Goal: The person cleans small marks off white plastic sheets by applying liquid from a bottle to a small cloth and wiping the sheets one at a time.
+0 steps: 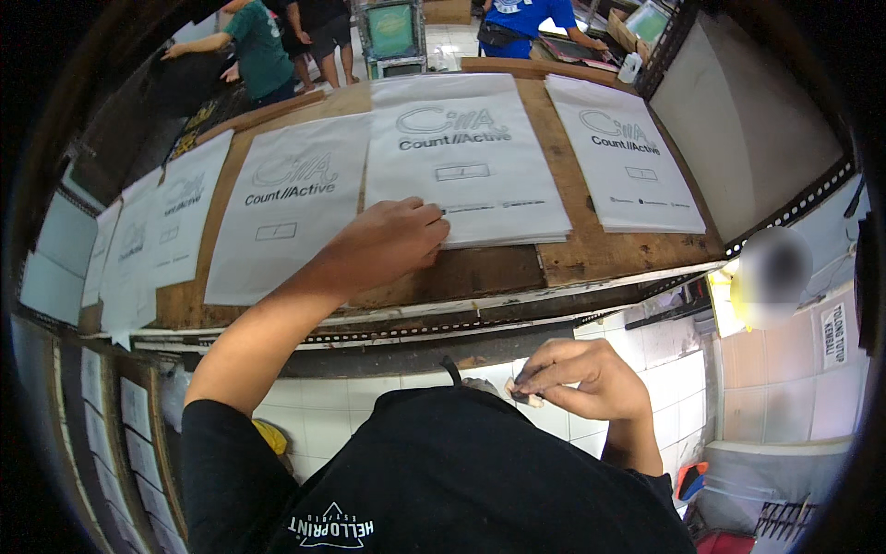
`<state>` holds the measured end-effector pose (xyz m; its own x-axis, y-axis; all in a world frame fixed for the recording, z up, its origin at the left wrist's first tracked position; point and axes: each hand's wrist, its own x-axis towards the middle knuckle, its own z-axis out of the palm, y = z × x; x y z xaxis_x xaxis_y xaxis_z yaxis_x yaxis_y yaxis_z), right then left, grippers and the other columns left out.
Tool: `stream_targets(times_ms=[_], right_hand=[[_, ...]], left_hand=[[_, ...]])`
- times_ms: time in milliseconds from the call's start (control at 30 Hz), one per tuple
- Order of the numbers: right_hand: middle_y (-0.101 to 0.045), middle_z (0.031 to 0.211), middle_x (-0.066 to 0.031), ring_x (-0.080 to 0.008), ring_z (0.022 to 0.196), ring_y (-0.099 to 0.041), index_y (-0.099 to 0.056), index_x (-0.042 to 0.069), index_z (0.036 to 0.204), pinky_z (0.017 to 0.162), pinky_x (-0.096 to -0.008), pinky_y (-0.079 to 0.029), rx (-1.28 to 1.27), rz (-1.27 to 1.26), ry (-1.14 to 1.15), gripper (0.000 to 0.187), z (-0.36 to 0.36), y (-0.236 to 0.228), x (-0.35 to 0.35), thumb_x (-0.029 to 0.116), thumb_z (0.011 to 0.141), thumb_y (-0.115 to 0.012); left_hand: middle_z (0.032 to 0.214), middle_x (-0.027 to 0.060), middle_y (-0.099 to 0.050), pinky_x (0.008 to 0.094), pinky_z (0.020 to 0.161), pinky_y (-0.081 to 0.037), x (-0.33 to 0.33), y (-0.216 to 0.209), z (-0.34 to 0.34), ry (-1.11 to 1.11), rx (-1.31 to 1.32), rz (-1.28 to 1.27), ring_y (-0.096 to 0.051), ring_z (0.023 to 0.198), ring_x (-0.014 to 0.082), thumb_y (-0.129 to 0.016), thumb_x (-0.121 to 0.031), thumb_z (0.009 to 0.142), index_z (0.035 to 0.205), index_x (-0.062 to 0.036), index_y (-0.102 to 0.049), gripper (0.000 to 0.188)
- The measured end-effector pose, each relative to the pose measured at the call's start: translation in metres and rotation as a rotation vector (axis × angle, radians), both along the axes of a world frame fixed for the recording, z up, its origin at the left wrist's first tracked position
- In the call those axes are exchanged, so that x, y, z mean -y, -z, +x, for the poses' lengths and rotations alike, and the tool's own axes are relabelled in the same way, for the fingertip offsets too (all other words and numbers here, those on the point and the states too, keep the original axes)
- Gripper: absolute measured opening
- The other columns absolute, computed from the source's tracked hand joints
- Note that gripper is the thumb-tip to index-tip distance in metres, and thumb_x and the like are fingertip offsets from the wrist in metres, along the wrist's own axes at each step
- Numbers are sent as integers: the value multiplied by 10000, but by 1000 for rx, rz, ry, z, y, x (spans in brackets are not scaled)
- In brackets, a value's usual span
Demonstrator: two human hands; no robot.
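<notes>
A stack of white sheets or flat bags (480, 175) with black print lies at the middle of the wooden table. My left hand (392, 235) is at its near left corner, fingers curled and close together on the edge of the top printed sheet; the fingertips are partly hidden. In front of my body, below the table edge, my right hand (586, 379) pinches a small crumpled scrap of cloth (528, 397), pale with dark stains. Dark smudges show on the right fingers. Just left of my left forearm lies another printed white stack (286, 203).
More printed stacks lie at the right (632, 166) and far left (180, 217) of the wooden table (498, 270). Wooden strips (544, 69) edge its far side. A grey panel (738, 111) stands at the right. Beyond are people, one in a blue shirt (526, 23), another in green (258, 51).
</notes>
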<state>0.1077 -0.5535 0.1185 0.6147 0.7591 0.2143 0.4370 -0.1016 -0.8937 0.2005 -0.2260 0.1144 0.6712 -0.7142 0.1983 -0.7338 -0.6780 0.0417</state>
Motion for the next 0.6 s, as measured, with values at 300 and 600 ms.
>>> stream_targets(times_ms=[300, 600], right_hand=[[-758, 983, -153, -252, 875, -743, -792, 12, 995, 744, -336, -585, -99, 93, 185, 219, -5, 25, 34, -51, 814, -686], [-758, 992, -157, -266, 903, -747, -783, 1, 989, 790, -340, -585, -76, 131, 186, 211, 7, 29, 31, -48, 810, -682]], left_hand=[[1034, 180, -653, 473, 871, -512, 5, -10, 19, -202, -187, -81, -634, 1004, 387, -589, -145, 982, 1022, -27, -650, 139], [1119, 162, -635, 474, 871, -521, -11, -2, 21, -216, -109, -337, -665, 1020, 388, -593, -70, 961, 1158, -50, -621, 199]])
